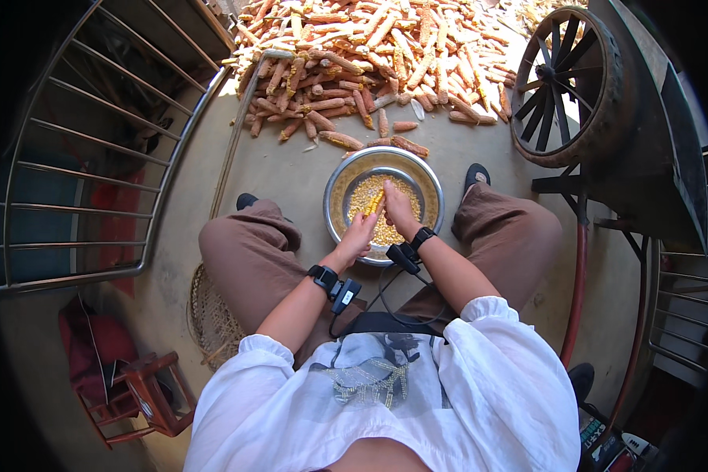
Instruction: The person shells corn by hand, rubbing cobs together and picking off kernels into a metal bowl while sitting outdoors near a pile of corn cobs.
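A steel basin (pixel 334 227) stands on the floor between my knees, its bottom covered with loose yellow corn kernels (pixel 389 235). Above it I hold a corn cob (pixel 374 203) that still bears rows of yellow kernels. My left hand (pixel 356 238) is closed around the cob's lower end. At its upper end my right hand (pixel 397 205) grips it, the thumb along the top. The fingers hide part of the cob. Black devices with cables are strapped to both wrists.
Beyond the basin lies a large heap of mostly stripped cobs (pixel 366 59). A spoked wheel (pixel 546 74) on a machine stands right. Leftward are a metal railing (pixel 88 159), a long pole (pixel 230 141), a woven basket (pixel 203 318) and a wooden stool (pixel 153 389).
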A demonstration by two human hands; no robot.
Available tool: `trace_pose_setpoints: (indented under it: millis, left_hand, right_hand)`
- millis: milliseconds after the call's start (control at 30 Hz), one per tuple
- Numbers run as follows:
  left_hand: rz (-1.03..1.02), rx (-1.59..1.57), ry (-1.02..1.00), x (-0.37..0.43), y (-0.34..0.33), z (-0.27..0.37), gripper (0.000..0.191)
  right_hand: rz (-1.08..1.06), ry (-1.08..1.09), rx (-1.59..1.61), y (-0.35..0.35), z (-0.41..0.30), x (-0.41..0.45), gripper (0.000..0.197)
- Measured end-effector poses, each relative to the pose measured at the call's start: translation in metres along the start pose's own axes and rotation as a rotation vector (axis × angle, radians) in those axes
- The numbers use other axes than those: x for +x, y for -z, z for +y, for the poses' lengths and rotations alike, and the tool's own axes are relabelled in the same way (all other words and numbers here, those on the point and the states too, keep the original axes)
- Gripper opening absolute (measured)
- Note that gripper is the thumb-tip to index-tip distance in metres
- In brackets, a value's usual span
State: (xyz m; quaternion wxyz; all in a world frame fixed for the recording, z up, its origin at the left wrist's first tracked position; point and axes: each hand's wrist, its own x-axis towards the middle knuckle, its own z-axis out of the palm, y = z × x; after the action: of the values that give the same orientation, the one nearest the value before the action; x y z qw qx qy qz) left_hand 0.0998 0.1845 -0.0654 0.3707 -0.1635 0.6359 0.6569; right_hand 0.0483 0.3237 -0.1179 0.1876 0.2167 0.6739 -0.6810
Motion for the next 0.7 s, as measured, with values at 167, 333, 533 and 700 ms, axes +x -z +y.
trace_pose_setpoints:
  millis: [167,333,533,700]
  left_hand:
    - [0.006,0.065,0.003,-0.003,-0.003,0.001,0.032]
    - [0.010,-0.040,0.061,-0.002,-0.003,0.003,0.029]
    - [0.014,-0.070,0.002,0.002,0.004,0.002,0.028]
    - [0.020,-0.106,-0.028,0.003,0.006,-0.001,0.026]
  right_hand:
    - [0.141,0.231,-0.217,-0.009,0.022,0.008,0.051]
    - [0.143,0.230,-0.164,-0.009,0.032,0.016,0.045]
    - [-0.074,0.022,0.296,0.000,0.022,0.011,0.033]
    - [-0.067,-0.051,0.324,0.003,0.013,0.004,0.033]
